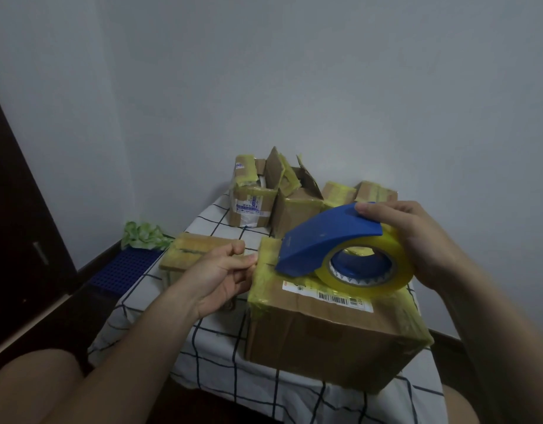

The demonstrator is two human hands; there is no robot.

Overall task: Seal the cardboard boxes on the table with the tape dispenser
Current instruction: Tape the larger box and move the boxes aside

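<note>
Blue plastic of the tape dispenser (319, 240) sits under the right hand (417, 240). The fingers curl over the rear of its hood and the palm wraps the yellowish tape roll (395, 270), so this hand is clamped on the tool. The dispenser hangs tilted just above the top of the near cardboard box (325, 338), its front lip low over the box's far left corner.

The left hand (218, 276) is at that box's upper left edge. Its fingers are curled and the thumb meets the forefinger against the taped rim. I cannot tell whether it pinches a tape end or nothing.

The near box is closed. Yellowish tape runs along its top edges and down its corners, and a white barcode label (328, 296) lies on the lid.

To its left, across a strip of bare cloth, a flat taped box (196, 249) lies at the left edge of the surface (209, 347), which has a white, dark-checked cover.

Behind stand two taller boxes. The left one (251, 209) has something white showing at its top. The other (294, 212) has flaps standing up, and its inside is too dark to read. Two more taped boxes (355, 192) sit by the wall at the back.

The near box stands close to the front right edge of the surface. Bare cloth lies in front and to the left of it.

On the floor at the left lie a blue gridded crate (126, 270) and something crumpled and green (141, 237).
</note>
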